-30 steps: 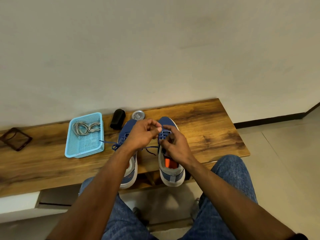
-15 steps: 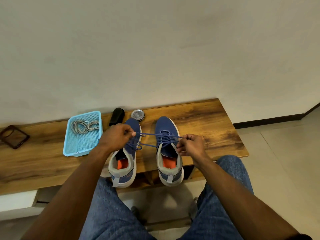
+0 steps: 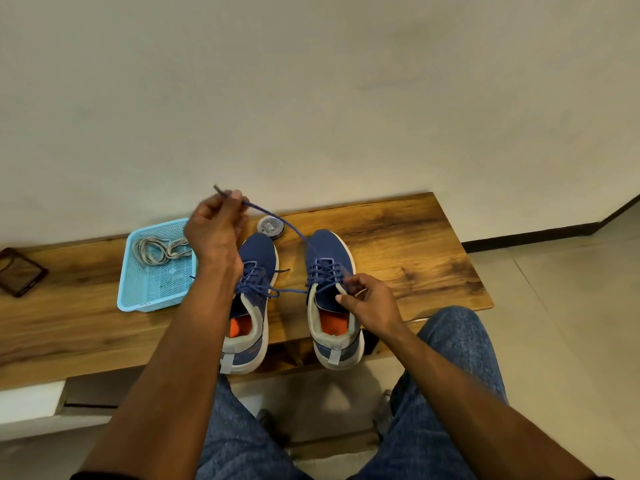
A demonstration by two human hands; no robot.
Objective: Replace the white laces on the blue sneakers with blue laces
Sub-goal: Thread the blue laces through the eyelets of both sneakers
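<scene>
Head view looked down on a long wooden bench [image 3: 398,244] with a glossy, strongly grained top set against a plain pale wall. Just left of the raised left hand [image 3: 214,230] sat a light blue plastic basket [image 3: 138,296] with mesh walls, and in its far corner lay a loose coil of white laces [image 3: 156,249]. Behind that hand's knuckles a small round metal tin [image 3: 271,227] stood on the wood, partly crossed by the lace. Far to the left of the basket a dark, flat, square thing [image 3: 20,271] lay at the bench edge; I could not tell what it was.

Two blue sneakers [image 3: 325,258], knit-textured with white soles, grey collars and orange insoles, stood side by side, toes toward the wall, between the forearms. The left forearm covered the outer side of the left shoe. The left hand, fingers curled, pinched one end of the blue lace [image 3: 277,218] and held it up and back, the cord running taut down to the right shoe's eyelets. The right hand [image 3: 367,299] rested at that shoe's tongue, thumb and fingertips pinching the lace beside the top eyelets. Jeans-clad knees showed below the bench.
</scene>
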